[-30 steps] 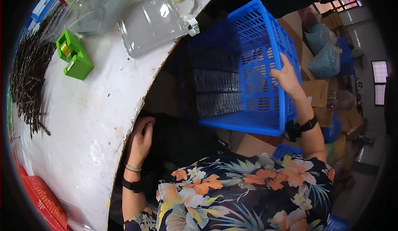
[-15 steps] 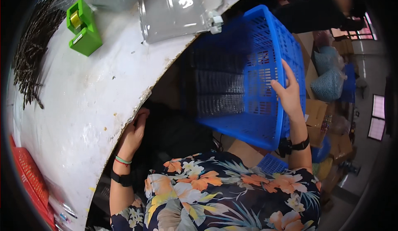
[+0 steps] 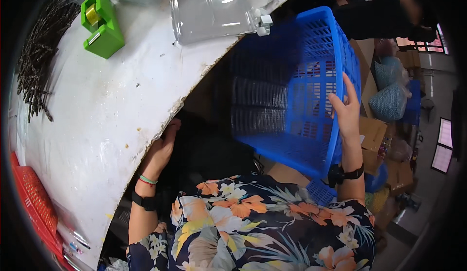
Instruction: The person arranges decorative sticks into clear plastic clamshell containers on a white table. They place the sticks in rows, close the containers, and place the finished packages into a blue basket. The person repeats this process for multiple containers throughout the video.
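Observation:
A large blue plastic basket (image 3: 316, 166) with slotted walls is tipped toward me at the right of the table. My right hand (image 3: 346, 112) grips its near right rim, thumb on the inside and fingers along the outside. Shiny, clear stacked pieces (image 3: 260, 103) line the basket's left inner side; their kind is unclear. At the white table's (image 3: 121, 115) ragged edge, my left hand (image 3: 163, 149) is closed, its fingers curled and partly hidden beside the edge. What it holds, if anything, does not show.
On the table are a green tape dispenser (image 3: 104, 25), a clear plastic container (image 3: 211, 15) with a white tap, dark dried stems (image 3: 39, 71) and a red basket (image 3: 36, 198). Cardboard boxes (image 3: 372, 132) and bags of blue beads (image 3: 389, 100) lie right. Another person's dark sleeve (image 3: 365, 18) shows beyond.
The view has shifted slightly, so the table things and basket sit a little differently in it. Both hands keep their places, the right still on the basket's rim.

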`<state>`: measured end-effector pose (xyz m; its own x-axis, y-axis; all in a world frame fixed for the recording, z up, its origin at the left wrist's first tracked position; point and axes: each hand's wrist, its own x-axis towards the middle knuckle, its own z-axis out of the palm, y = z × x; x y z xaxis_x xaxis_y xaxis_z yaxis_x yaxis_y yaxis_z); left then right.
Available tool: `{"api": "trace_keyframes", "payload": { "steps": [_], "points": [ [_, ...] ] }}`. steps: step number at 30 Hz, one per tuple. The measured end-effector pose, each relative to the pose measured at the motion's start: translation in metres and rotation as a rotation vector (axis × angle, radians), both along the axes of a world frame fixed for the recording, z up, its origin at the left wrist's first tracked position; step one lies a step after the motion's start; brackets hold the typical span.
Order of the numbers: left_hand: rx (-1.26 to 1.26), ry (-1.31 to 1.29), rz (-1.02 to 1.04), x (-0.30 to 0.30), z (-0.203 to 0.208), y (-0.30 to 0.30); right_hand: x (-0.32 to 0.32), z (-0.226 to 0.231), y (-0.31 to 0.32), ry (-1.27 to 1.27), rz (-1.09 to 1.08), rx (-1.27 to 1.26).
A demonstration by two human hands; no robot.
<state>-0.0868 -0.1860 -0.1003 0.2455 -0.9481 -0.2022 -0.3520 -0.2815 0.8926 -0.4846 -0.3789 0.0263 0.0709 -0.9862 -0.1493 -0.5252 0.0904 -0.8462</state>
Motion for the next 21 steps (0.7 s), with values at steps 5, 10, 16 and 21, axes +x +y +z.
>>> {"api": "trace_keyframes", "payload": {
  "steps": [5,10,16,21],
  "points": [
    [-0.033,-0.064,0.043,0.000,0.003,-0.001,0.024,0.008,-0.006,-0.121,-0.020,0.026],
    [-0.040,-0.045,0.088,0.000,0.003,-0.002,0.009,0.013,-0.008,-0.132,-0.032,0.001],
    [0.037,-0.020,0.086,0.003,-0.005,-0.011,-0.048,0.010,-0.004,-0.147,-0.104,-0.030],
    [0.186,0.227,0.203,0.003,-0.011,-0.011,-0.109,0.000,-0.017,-0.128,-0.133,0.019]
  ]
}}
